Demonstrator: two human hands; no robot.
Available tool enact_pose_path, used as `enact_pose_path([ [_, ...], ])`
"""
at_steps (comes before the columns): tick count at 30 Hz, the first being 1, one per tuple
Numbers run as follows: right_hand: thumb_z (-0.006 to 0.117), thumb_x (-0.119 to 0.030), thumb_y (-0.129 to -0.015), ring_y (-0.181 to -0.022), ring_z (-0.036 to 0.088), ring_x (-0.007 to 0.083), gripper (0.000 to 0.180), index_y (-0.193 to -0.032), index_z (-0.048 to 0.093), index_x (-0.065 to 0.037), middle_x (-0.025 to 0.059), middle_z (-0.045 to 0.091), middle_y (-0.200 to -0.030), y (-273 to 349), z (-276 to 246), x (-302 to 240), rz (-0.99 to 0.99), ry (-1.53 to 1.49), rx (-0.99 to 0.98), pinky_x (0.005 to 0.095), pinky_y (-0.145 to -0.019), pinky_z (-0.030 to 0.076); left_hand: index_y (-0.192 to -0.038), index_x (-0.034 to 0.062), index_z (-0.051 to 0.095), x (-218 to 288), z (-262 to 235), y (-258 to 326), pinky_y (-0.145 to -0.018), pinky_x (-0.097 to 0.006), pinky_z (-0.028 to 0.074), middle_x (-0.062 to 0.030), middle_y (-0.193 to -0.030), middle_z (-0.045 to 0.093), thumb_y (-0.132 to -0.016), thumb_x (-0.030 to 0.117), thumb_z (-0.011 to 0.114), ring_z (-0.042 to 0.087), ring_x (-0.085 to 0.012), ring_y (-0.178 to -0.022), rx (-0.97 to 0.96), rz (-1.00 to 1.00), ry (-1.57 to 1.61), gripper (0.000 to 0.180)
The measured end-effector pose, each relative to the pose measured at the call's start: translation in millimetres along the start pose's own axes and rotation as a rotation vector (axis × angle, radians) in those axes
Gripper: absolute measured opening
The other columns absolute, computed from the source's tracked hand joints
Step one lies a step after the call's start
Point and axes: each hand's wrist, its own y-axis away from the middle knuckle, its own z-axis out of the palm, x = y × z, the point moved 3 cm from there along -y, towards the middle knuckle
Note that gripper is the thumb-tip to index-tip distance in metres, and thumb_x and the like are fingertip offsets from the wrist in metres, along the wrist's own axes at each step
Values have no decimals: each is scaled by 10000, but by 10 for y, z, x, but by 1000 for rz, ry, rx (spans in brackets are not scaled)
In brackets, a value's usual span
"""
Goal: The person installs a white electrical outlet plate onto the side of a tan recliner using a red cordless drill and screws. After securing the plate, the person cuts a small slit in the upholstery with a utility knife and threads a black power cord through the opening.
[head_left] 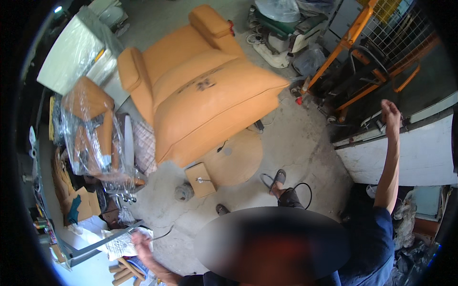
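The stained concrete floor (248, 202) is bearing an orange armchair (210, 90), its front partly covering a round tan board (243, 159); a tan box (202, 181) is lying at the board's left edge. Plastic-wrapped furniture (90, 138) is crowding the left side, and an orange metal frame (348, 38) is standing upper right. The left hand (142, 243) is showing beside a white printed sheet (119, 245) at lower left; its grip cannot be told. The right hand (391, 110) is curling closed near a white panel (400, 164) at right, any held object remaining unclear
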Motion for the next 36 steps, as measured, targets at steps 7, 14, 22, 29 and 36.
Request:
enact_pose_path([
  [7,614,-21,-881,-762,668,118,209,-1044,743,-1,70,732,-859,408,892,91,11,330,-613,308,-697,555,-1021,6,586,-247,5616,1411,-729,-314,463,-63,-868,600,-1039,157,585,583,-174,-793,-1080,-193,-25,152],
  [14,656,10,-845,-961,687,414,288,-1129,685,45,250,701,-1063,441,1945,-124,-359,-47,-889,452,-862,553,-1045,56,606,-735,8032,1968,-638,-245,458,-103,-957,681,-1070,289,570,605,-127,-761,-1017,-712,47,237],
  [22,738,-58,-845,-913,696,373,203,-1016,637,-14,200,691,-935,-1014,2306,54,-182,23,-1000,434,-773,558,-1145,54,654,-1000,10039,1589,-737,-311,526,-60,-970,691,-1019,233,629,660,-174,-850,-1015,-882,80,220],
  [29,747,-120,-883,-803,691,318,211,-1003,599,-30,154,680,-886,-2139,3040,-121,79,28,-1015,410,-716,547,-1179,-5,647,-260,10612,1125,-836,-331,557,-85,-1059,701,-930,70,656,673,-179,-945,-1023,-685,-92,260],
  [36,737,-128,-844,-1019,693,341,466,-1292,640,-39,192,711,-1019,-2768,3673,-820,-646,-212,-1451,411,-972,522,-1247,52,651,124,10441,890,-658,-250,462,18,-1007,671,-968,104,624,569,-61,-818,-1107,-226,-203,285],
])
